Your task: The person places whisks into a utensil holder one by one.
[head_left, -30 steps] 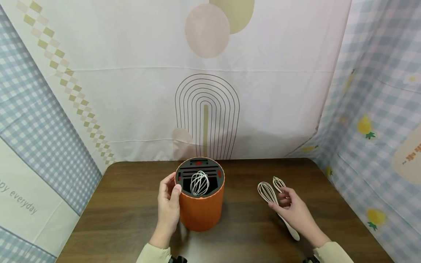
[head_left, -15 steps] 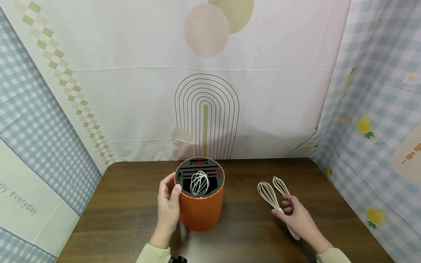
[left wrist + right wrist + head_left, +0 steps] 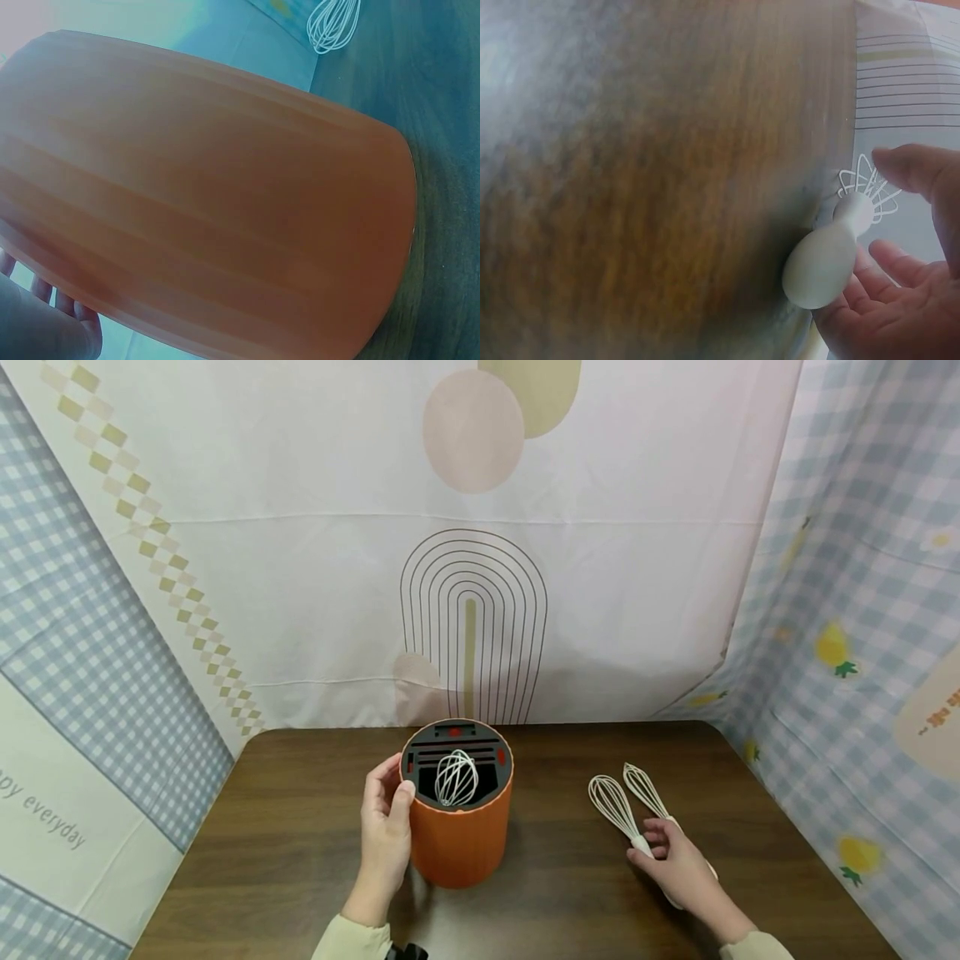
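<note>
On the table (image 3: 300, 827), a whisk (image 3: 456, 778) sits in the utensil holder (image 3: 459, 850). Right of the holder is a second whisk (image 3: 637, 839), then a third whisk (image 3: 656, 806).

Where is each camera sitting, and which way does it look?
Head: on the head, facing forward and down at the table; left hand, right hand and sleeves show.
Left wrist: worn there, facing the orange holder; left hand shows, lower left.
Right wrist: worn there, looking along a whisk; right hand shows.
Shared: head and left wrist both show the orange holder.
</note>
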The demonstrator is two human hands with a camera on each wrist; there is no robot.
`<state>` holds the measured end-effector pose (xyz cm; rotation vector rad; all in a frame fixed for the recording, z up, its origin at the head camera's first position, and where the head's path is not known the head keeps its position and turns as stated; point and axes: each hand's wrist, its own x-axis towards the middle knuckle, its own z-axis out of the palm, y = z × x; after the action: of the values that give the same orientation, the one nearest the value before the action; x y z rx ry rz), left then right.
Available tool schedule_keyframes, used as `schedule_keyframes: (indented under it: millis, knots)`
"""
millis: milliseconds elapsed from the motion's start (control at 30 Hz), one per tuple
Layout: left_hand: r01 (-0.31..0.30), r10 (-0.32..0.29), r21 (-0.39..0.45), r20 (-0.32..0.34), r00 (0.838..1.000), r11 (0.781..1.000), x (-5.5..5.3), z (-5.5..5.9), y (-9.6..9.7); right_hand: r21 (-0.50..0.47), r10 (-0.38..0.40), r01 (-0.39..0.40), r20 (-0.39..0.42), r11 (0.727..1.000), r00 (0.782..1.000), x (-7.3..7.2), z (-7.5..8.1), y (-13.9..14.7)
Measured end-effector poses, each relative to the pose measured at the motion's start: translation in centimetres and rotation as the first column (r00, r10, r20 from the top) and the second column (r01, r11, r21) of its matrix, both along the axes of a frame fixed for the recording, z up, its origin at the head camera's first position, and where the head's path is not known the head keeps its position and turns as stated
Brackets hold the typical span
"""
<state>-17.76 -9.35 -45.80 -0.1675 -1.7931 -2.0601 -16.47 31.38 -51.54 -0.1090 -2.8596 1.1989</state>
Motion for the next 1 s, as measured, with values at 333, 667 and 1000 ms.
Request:
schedule_keyframes:
  millis: [333,667,1000]
  knots:
    - [-0.001,0.001,0.001,-0.001,1.0,1.0,0.0,0.0,0.0,0.01,0.018,-0.018,0.002,1.0,1.0,-0.1,-0.3,0.0]
    - [-0.001,0.001,0.011,-0.016,1.0,1.0,0.0,-0.1,0.0,0.091,0.011,-0.012,0.016,0.996,1.0,0.0,-0.2,0.0]
    - [0.002,-0.002,0.014,-0.01,1.0,1.0,0.0,-0.1,0.1,0.064,0.03,-0.032,0.021,0.997,0.999,0.1,0.7,-1.1]
